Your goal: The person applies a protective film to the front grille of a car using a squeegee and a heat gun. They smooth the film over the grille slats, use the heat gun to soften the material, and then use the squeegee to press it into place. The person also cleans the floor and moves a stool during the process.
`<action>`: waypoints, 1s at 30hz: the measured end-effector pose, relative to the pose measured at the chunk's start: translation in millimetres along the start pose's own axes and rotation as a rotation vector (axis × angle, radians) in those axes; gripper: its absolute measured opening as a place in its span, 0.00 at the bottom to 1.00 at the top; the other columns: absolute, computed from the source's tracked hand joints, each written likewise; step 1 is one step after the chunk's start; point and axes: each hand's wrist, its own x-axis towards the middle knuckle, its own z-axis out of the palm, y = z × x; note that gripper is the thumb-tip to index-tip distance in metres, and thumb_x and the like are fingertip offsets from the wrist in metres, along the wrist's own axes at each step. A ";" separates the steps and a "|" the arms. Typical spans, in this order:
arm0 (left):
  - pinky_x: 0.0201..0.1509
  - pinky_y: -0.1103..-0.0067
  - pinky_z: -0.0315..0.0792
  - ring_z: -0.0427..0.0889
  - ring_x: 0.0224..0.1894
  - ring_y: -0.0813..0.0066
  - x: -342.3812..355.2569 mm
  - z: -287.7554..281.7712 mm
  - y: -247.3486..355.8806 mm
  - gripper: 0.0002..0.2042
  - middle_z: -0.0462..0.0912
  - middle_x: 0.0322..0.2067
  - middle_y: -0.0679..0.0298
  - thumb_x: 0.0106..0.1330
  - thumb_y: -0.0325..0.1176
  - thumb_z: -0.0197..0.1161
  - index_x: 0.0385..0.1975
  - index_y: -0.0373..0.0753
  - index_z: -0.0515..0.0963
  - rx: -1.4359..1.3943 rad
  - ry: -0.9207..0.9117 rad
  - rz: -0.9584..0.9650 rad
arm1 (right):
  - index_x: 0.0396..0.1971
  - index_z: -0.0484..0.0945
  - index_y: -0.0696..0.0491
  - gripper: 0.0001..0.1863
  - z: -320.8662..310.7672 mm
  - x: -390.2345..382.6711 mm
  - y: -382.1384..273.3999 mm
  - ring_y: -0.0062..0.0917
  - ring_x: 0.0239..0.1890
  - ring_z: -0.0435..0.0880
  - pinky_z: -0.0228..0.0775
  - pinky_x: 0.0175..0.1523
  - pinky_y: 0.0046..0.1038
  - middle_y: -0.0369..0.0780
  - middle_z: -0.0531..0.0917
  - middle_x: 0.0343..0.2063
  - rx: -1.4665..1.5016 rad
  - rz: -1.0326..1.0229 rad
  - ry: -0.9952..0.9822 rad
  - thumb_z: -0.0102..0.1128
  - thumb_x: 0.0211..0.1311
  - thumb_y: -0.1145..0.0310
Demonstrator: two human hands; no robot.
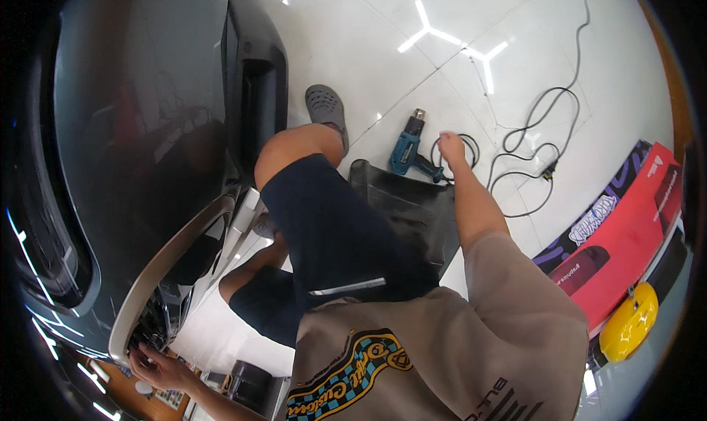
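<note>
At the lower left, my left hand has its fingers curled at the end of a curved beige-grey trim piece on a dark, glossy car body. Its fingertips touch the trim's lower end, beside a dark opening. My right hand is held out over the floor, its fingers curled in; whatever they may hold cannot be made out. Just left of it, a teal and black heat gun lies on its side, the metal nozzle pointing away. Its black cord loops behind my right hand.
I sit on a black stool next to the car. The black cord winds over the glossy white floor. At right are a red panel and a yellow rounded object. A black cylindrical container stands at the bottom.
</note>
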 end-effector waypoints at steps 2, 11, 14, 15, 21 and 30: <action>0.46 0.72 0.78 0.81 0.43 0.65 -21.7 -27.8 -17.5 0.11 0.80 0.40 0.55 0.68 0.28 0.63 0.44 0.28 0.77 0.057 -0.065 -0.129 | 0.49 0.77 0.62 0.22 30.3 -18.4 0.6 0.48 0.44 0.82 0.72 0.52 0.44 0.54 0.83 0.42 -0.328 -0.140 -0.222 0.50 0.59 0.64; 0.52 0.76 0.73 0.76 0.47 0.70 -17.5 -17.0 68.0 0.07 0.76 0.44 0.56 0.68 0.24 0.58 0.43 0.31 0.74 -0.197 -0.196 -0.289 | 0.62 0.64 0.53 0.29 172.4 40.8 151.2 0.44 0.60 0.74 0.68 0.61 0.44 0.48 0.70 0.62 -0.797 -0.029 -0.587 0.54 0.63 0.59; 0.53 0.78 0.72 0.76 0.46 0.71 -40.8 -40.3 73.1 0.05 0.76 0.43 0.57 0.68 0.21 0.53 0.40 0.29 0.74 -0.361 -0.152 -0.475 | 0.64 0.60 0.55 0.34 131.9 22.3 53.6 0.47 0.59 0.75 0.70 0.59 0.45 0.50 0.71 0.61 -0.543 0.201 -0.525 0.59 0.58 0.62; 0.53 0.78 0.71 0.76 0.45 0.73 -31.6 -17.6 61.0 0.06 0.77 0.40 0.59 0.67 0.19 0.51 0.39 0.29 0.74 -0.495 -0.118 -0.521 | 0.63 0.61 0.55 0.34 141.1 22.0 54.6 0.48 0.59 0.75 0.70 0.59 0.45 0.50 0.72 0.60 -0.509 0.182 -0.539 0.59 0.58 0.62; 0.64 0.62 0.69 0.77 0.47 0.69 -27.5 -15.7 59.5 0.06 0.78 0.40 0.58 0.65 0.18 0.50 0.37 0.31 0.74 -0.916 -0.002 -0.957 | 0.60 0.64 0.59 0.32 151.1 65.0 84.5 0.51 0.57 0.76 0.69 0.58 0.45 0.55 0.76 0.54 -0.458 0.016 -0.692 0.61 0.55 0.63; 0.63 0.71 0.69 0.78 0.47 0.71 -36.7 -28.4 65.2 0.07 0.78 0.41 0.60 0.66 0.17 0.51 0.39 0.32 0.76 -0.756 -0.080 -0.810 | 0.56 0.66 0.67 0.30 91.8 38.2 1.0 0.55 0.51 0.79 0.71 0.55 0.45 0.60 0.80 0.47 -0.369 -0.391 -0.503 0.58 0.53 0.69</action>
